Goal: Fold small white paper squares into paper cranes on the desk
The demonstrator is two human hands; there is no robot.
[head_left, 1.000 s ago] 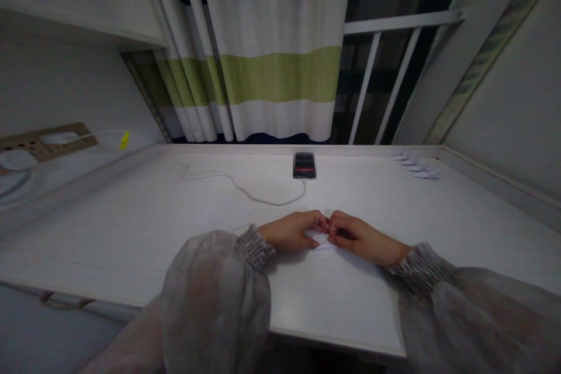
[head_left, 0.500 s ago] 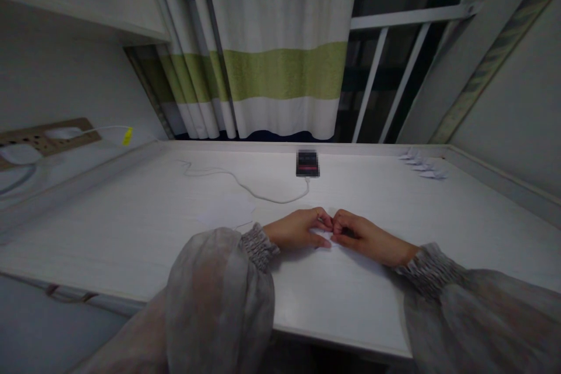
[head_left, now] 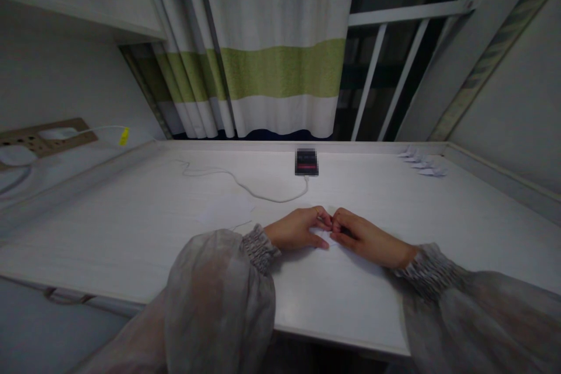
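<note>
A small piece of white paper (head_left: 323,235) lies on the white desk between my hands, mostly covered by my fingers. My left hand (head_left: 301,228) is closed on its left side, thumb low and fingers curled above. From the right, my right hand (head_left: 358,235) pinches the paper's edge, its fingertips meeting those of the left hand. How the paper is folded cannot be made out. Several folded white paper pieces (head_left: 421,162) stand in a row at the back right of the desk. Flat white paper (head_left: 225,209) rests left of my left hand.
A phone-like dark device (head_left: 306,162), blurred out, lies at the back of the desk (head_left: 109,228), with a white cable (head_left: 263,197) running left from it. A power strip (head_left: 48,137) is on the left wall. Behind the desk hangs a striped curtain (head_left: 280,70).
My hands stay at the same spot with the paper between them; the fingers have barely shifted. The whole view has moved very slightly.
</note>
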